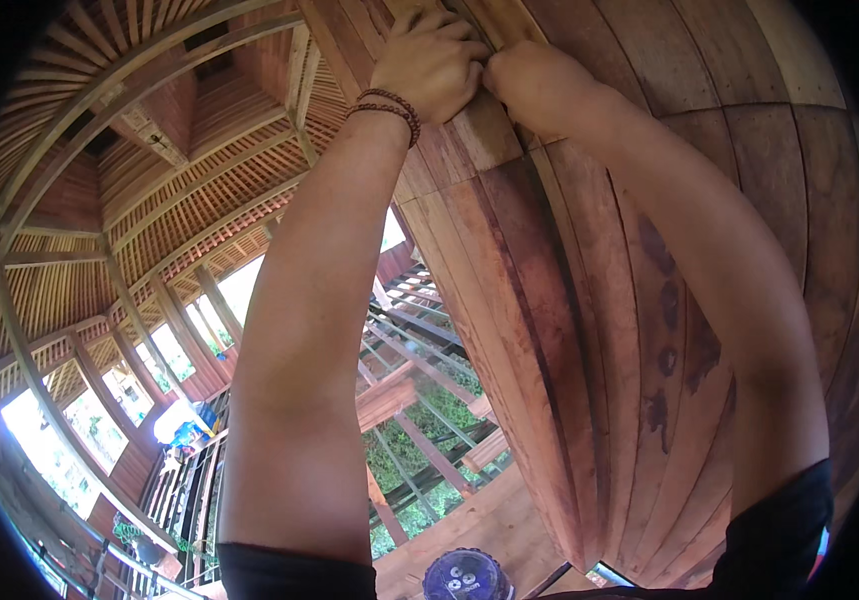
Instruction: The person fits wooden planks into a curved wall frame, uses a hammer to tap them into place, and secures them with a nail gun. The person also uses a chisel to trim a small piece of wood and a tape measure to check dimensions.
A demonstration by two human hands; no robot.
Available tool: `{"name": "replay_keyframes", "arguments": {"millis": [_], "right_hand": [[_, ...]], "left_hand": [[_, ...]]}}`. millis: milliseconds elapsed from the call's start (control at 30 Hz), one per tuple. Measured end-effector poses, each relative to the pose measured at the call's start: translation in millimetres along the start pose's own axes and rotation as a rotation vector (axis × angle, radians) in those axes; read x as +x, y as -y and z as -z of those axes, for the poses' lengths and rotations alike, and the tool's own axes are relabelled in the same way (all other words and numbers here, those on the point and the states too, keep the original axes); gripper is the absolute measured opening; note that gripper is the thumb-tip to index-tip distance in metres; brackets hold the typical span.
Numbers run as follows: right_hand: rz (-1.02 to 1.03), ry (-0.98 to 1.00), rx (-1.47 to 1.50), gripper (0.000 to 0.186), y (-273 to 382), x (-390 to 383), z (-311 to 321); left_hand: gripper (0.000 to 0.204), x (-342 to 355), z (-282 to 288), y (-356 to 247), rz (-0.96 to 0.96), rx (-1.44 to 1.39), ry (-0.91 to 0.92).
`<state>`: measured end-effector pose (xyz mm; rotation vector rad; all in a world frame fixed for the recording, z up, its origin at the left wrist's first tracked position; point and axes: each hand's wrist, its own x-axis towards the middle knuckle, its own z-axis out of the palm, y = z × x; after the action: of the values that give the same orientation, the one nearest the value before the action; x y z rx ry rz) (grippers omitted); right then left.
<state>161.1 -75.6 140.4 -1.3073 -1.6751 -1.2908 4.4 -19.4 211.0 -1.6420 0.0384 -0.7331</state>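
Observation:
Both my arms reach up to a wall of reddish-brown wooden planks [529,270]. My left hand [431,62], with a brown bead bracelet [394,106] at its wrist, lies against the boards with its fingers bent and drawn together. Close by on the right, my right hand [537,88] is closed like a fist at a seam between planks. The two hands nearly touch. Whatever sits under their fingers is hidden. Below them a dark gap [564,250] runs down between two boards, and dark stains [661,360] mark the planks farther right.
A round purple-blue lidded container [465,577] stands at the bottom on a wooden surface [469,525]. To the left, open floor beams [429,440] show greenery beneath. Wooden posts [174,315] hold up a high slatted roof [179,190]. A blue-and-white bundle [184,425] lies far left.

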Motion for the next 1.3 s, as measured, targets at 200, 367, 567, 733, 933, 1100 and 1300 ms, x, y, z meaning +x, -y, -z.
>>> {"name": "replay_keyframes", "arguments": {"millis": [200,367,567,733,933,1100,1300], "right_hand": [[0.001,-0.046,-0.028,0.011,-2,0,-8],[-0.017,-0.112,0.061,0.012,-10,0,-12],[-0.213,-0.004,0.098,0.013,-20,12,-28],[-0.050,-0.094,0.021,0.013,-12,2,-28],[-0.325,0.142,0.257,0.026,6,-6,-3],[-0.401,0.094,0.372,0.040,19,-19,6],[-0.463,0.022,0.482,0.044,23,-29,-6]], "left_hand": [[0.018,2,-2,0,0.028,-0.021,-0.003],[0.017,7,-6,2,0.006,-0.028,-0.029],[0.017,6,-7,2,0.024,-0.005,-0.014],[0.018,5,-9,1,0.043,0.001,-0.012],[0.019,5,-13,2,0.061,-0.015,-0.025],[0.020,4,-13,3,0.065,-0.002,-0.017],[0.020,4,-11,1,0.082,-0.024,-0.040]]}}
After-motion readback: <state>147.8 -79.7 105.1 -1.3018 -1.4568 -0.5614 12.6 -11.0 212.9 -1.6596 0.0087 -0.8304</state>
